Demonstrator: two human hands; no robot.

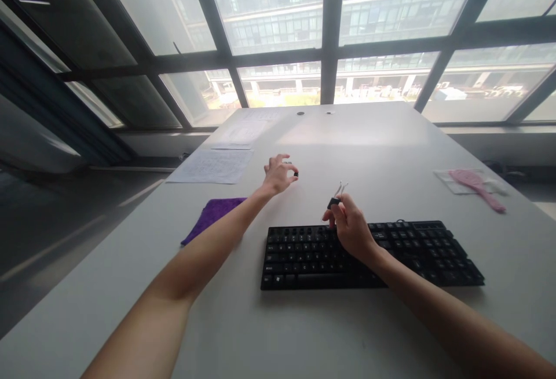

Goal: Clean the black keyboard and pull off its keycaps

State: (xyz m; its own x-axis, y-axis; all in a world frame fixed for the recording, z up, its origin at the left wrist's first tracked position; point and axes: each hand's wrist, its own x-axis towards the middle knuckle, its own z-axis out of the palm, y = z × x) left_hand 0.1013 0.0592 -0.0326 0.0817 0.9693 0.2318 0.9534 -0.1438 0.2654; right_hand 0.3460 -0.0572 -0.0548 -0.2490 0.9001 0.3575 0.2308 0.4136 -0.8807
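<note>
A black keyboard point(304, 250) with a numeric pad lies across the table in front of me. Beyond its top left, my left hand point(278, 174) reaches out over the white tabletop. Its thumb and index finger pinch a small black keycap point(296, 174), while the other fingers are spread. My right hand point(350, 225) is over the upper middle of the keyboard, hiding some keys. Its fingers close round the black handle of a wire keycap puller point(334, 201), whose two thin metal prongs point up and away from me.
A purple cloth point(212, 217) lies partly behind my left forearm. Printed papers point(212, 166) are along the table's left edge. To the right, a pink hairbrush point(475, 186) rests on a clear bag. A small dark round thing point(300, 113) sits far back, near the windows.
</note>
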